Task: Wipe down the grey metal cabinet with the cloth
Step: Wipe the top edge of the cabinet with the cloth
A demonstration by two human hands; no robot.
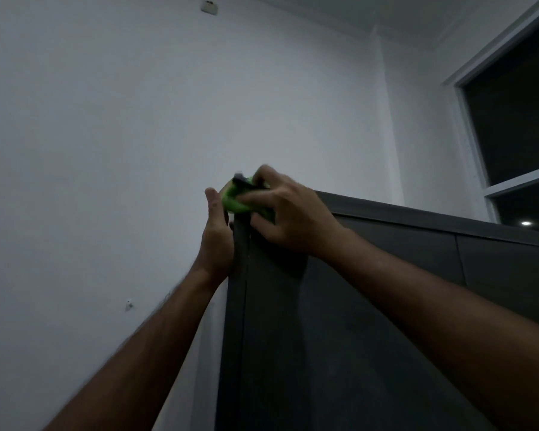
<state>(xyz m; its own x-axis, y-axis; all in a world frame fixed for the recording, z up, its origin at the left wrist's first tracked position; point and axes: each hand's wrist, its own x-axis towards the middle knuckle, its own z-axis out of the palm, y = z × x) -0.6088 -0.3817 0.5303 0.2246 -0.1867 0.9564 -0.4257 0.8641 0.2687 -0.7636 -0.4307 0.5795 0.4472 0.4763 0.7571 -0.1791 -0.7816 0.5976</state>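
item: cloth (234,199), green, bunched at the top left corner of the grey metal cabinet (324,321), near 12 o'clock from where your arms enter. your right hand (288,213) curls its fingers over it and grasps it against the corner; your left hand (217,234) lies straight-fingered along the cabinet's left edge at 9 o'clock of the cloth, thumb tip touching the green, holding nothing. handling, by judgement: the cloth looks soft and light, folds under pressure, best taken as a wad in the palm so it does not slip off the edge; the cabinet looks stiff and smooth, likely to ring or flex slightly if pushed. containers: the cabinet doors are closed, contents not visible. also noted: white wall (137,150) at 10 o'clock, dark window (517,113) at 2 o'clock.
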